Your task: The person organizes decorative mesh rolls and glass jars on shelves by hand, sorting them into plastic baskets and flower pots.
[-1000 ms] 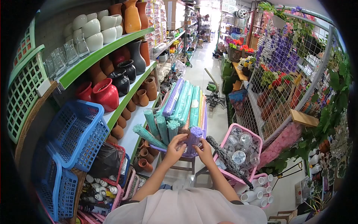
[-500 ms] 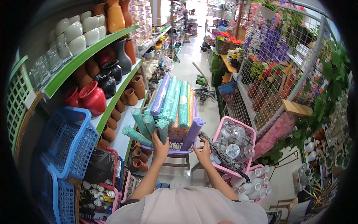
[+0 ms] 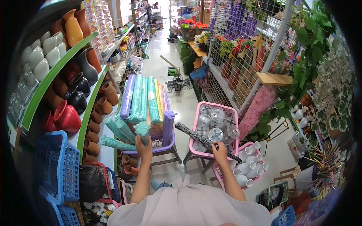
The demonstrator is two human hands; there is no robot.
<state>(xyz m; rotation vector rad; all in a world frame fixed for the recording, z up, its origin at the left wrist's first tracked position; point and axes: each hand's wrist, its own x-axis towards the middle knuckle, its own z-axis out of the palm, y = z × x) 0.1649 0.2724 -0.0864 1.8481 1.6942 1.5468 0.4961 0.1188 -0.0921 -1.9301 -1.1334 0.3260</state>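
Note:
My left hand (image 3: 144, 150) is wrapped round an upright bundle of teal chenille stems (image 3: 142, 129) at the near side of a purple basket (image 3: 162, 149). More teal bundles (image 3: 117, 142) lean to its left. Packs of teal stems (image 3: 140, 98) and a purple pack (image 3: 128, 96) lie across the top of the basket. A purple bundle (image 3: 168, 128) stands at its right corner. My right hand (image 3: 220, 152) is closed on a dark grey fluffy duster (image 3: 194, 134) with a black handle, which lies slantwise over a pink basket (image 3: 235, 133) of clear round containers (image 3: 217, 116).
Shelves of pots and vases (image 3: 68, 116) line the left, above stacked blue baskets (image 3: 68, 165). White vases (image 3: 250, 165) fill a lower pink basket at right. A wire-mesh rack (image 3: 241, 64) borders the aisle, where a metal stand (image 3: 177, 81) sits on the floor.
My view has turned to the right. My right hand has moved from beside the purple basket to the duster and closed on it. My left hand stays at the teal bundle, now gripping it.

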